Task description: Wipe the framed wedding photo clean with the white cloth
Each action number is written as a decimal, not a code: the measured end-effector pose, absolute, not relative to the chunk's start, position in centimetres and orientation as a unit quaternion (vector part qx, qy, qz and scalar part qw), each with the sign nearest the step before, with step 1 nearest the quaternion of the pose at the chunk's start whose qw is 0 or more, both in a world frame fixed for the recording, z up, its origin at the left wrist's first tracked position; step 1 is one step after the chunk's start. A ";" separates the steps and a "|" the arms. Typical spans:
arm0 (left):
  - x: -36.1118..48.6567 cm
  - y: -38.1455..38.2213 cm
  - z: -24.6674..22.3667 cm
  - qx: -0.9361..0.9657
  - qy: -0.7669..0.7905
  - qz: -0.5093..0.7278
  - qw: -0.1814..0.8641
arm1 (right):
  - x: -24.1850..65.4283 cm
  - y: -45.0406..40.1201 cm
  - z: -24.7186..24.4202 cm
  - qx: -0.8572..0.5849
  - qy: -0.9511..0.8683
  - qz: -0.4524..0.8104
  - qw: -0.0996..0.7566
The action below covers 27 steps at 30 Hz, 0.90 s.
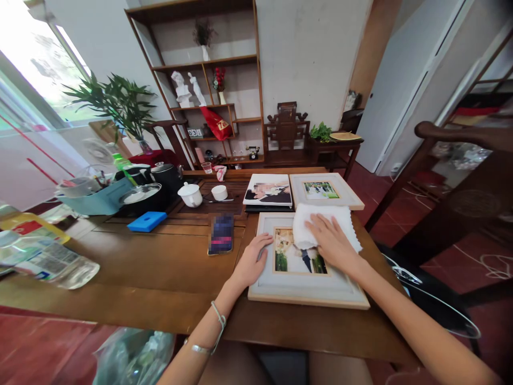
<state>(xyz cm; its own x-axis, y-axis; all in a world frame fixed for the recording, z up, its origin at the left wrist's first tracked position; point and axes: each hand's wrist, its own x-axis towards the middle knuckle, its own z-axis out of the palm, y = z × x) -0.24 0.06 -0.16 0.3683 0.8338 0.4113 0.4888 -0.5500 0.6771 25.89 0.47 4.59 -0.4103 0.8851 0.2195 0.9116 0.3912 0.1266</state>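
Observation:
A light wooden picture frame (pixel 308 300) lies flat near the table's right end, with a wedding photo inside a wide white border. My left hand (pixel 253 260) rests across its left edge, fingers laid on the border, thumb apart. On the upper right part of the frame, my right hand (pixel 331 240) presses a white cloth (pixel 301 227) down with spread fingers. The cloth covers part of the photo and the frame's top right corner. Just behind lie a second framed photo (pixel 320 190) and a photo album or board (pixel 267 191) with a couple's picture on it.
A phone (pixel 221 235) lies left of the frame on the wooden table (pixel 168 278). Farther left are a blue box (pixel 147 221), a white lidded cup (pixel 189 194), a black kettle (pixel 163 174) and large plastic bottles (pixel 60 264). A dark wooden chair (pixel 449 203) stands close on the right.

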 end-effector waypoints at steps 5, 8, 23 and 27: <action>-0.2 0.1 -0.2 0.794 0.417 0.379 0.227 | 26.6 1.8 4.0 -0.555 -0.822 -0.126 0.031; -0.2 0.1 -0.2 0.794 0.417 0.380 0.225 | 25.6 -0.1 4.8 -0.551 -0.830 -0.082 -0.031; -0.4 0.2 -0.3 0.792 0.415 0.387 0.227 | 26.3 -1.7 8.1 -0.522 -0.844 0.113 0.042; -0.3 0.2 -0.2 0.790 0.412 0.391 0.229 | 24.8 -0.7 5.8 -0.527 -0.849 -0.003 0.038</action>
<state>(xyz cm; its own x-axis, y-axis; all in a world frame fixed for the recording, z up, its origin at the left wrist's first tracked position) -0.31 0.16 -0.22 0.3549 0.8309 0.4285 0.4723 -0.5549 0.6849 24.81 -0.73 5.83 -0.4422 0.8943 0.0684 0.8948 0.4452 -0.0354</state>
